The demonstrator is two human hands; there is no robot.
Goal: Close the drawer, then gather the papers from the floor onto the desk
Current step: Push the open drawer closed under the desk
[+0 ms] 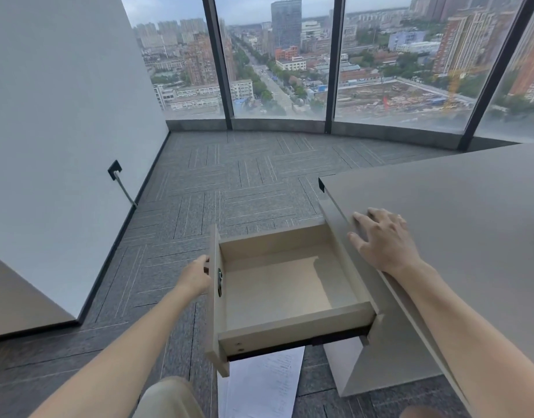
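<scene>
Carpet-strewn papers lie beneath drawer touching left hand.

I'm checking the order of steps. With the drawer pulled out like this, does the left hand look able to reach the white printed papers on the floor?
Probably not easily: the open beige wooden drawer hangs right over the white printed papers, and the left hand is on its front panel.

Single head view – looks forward-down, close over open drawer, windows beyond.
</scene>
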